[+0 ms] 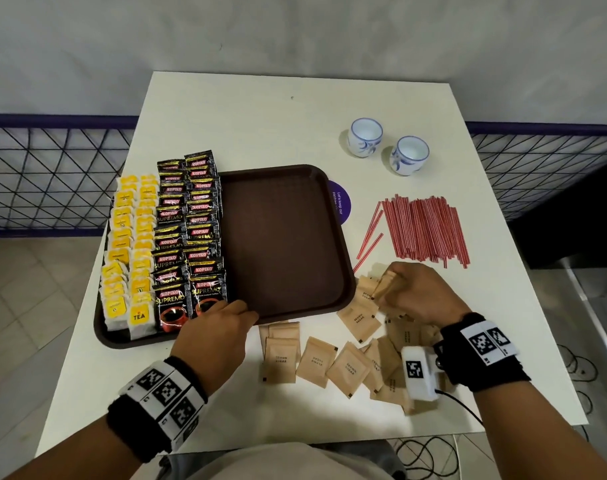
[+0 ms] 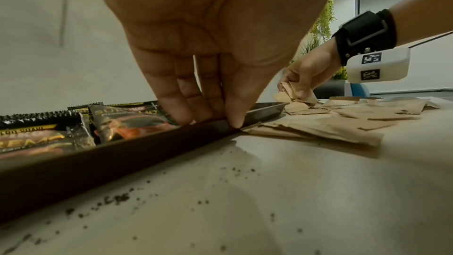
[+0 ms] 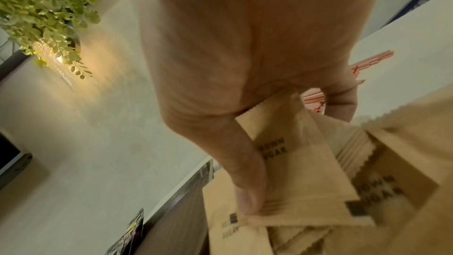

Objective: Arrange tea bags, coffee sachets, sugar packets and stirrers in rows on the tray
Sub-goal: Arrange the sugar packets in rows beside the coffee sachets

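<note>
Tray [image 1: 281, 237] holds rowed tea bags [image 1: 130, 244] and coffee sachets [image 1: 187, 230]; stirrers [image 1: 423, 230] lie beside it; right fingers [image 3: 245, 181] clamp sugar packets [image 3: 301, 162], left fingers [image 2: 171, 104] pinch its rim.

matt brown plastic tray [image 1: 284, 244], glossy foil coffee sachets [image 1: 187, 237], paper sugar packets [image 1: 316, 362]

The tray [image 1: 284, 237] holds rows of yellow tea bags [image 1: 129, 251] and black coffee sachets [image 1: 187, 237]; tan sugar packets [image 1: 316, 362] and red stirrers [image 1: 423, 230] lie outside, seemingly loose.
</note>
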### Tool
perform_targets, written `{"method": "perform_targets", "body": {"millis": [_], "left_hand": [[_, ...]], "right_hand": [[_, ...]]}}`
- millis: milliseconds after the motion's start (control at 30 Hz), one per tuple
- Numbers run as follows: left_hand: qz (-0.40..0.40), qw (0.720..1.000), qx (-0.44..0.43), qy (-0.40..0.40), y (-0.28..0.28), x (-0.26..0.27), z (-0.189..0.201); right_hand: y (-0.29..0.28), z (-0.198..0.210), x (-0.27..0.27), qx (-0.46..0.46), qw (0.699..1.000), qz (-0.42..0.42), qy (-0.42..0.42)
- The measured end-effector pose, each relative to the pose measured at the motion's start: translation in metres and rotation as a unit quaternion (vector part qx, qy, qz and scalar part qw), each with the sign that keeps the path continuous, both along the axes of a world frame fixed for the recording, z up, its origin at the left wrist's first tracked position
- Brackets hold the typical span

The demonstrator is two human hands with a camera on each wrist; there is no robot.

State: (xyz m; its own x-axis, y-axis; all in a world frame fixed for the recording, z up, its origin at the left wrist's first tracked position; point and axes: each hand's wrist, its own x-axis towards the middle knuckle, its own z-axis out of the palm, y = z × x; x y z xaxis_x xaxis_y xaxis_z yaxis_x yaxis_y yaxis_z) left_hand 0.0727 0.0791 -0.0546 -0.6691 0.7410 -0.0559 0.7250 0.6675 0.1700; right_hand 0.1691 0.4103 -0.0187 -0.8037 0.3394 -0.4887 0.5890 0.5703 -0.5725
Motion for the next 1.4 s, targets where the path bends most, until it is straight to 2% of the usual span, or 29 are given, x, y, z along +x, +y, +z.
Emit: {"method": "perform_targets", "body": {"millis": [267,433,533,600,633,733,833,900,967,1033,1133,1300,1400], "left_hand": [[0.037,0.998,-0.009,-0.055,0.003,-0.003,0.017],[0.050,0.993,0.077,-0.079,0.016,-0.016,0.038],[0.027,0.976,0.133,-0.173,0.032,-0.028,0.049],[0.035,0.941,0.196,-0.274,0.047,-0.033,0.058],[0.049,0.913,0.226,-0.336,0.055,-0.035,0.060],[0.075,0.805,0.286,-0.514,0.068,-0.044,0.064],[0.098,0.690,0.355,-0.624,0.066,-0.050,0.066],[0.124,0.647,0.374,-0.653,0.059,-0.054,0.067],[0.152,0.626,0.390,-0.658,0.049,-0.061,0.063],[0.181,0.608,0.407,-0.658,0.038,-0.072,0.059],[0.203,0.596,0.418,-0.655,0.021,-0.085,0.056],[0.245,0.587,0.437,-0.635,-0.005,-0.112,0.050],[0.263,0.553,0.455,-0.646,-0.019,-0.126,0.049]], "right_hand": [[0.010,0.020,-0.006,-0.019,1.000,-0.013,0.013],[0.013,0.037,-0.008,-0.008,0.999,-0.032,0.035],[0.007,0.051,-0.016,-0.023,0.997,-0.039,0.063],[-0.005,0.061,-0.029,-0.067,0.995,-0.023,0.071],[-0.014,0.064,-0.037,-0.096,0.993,-0.003,0.074],[-0.047,0.068,-0.066,-0.176,0.977,0.072,0.094],[-0.078,0.062,-0.091,-0.223,0.959,0.135,0.113],[-0.094,0.054,-0.105,-0.261,0.949,0.141,0.105],[-0.106,0.046,-0.117,-0.263,0.952,0.127,0.097],[-0.115,0.038,-0.128,-0.208,0.967,0.094,0.110],[-0.129,0.036,-0.144,-0.164,0.977,0.026,0.134],[-0.146,0.033,-0.167,-0.278,0.949,-0.039,0.144],[-0.157,0.034,-0.178,-0.329,0.930,-0.065,0.149]]}}
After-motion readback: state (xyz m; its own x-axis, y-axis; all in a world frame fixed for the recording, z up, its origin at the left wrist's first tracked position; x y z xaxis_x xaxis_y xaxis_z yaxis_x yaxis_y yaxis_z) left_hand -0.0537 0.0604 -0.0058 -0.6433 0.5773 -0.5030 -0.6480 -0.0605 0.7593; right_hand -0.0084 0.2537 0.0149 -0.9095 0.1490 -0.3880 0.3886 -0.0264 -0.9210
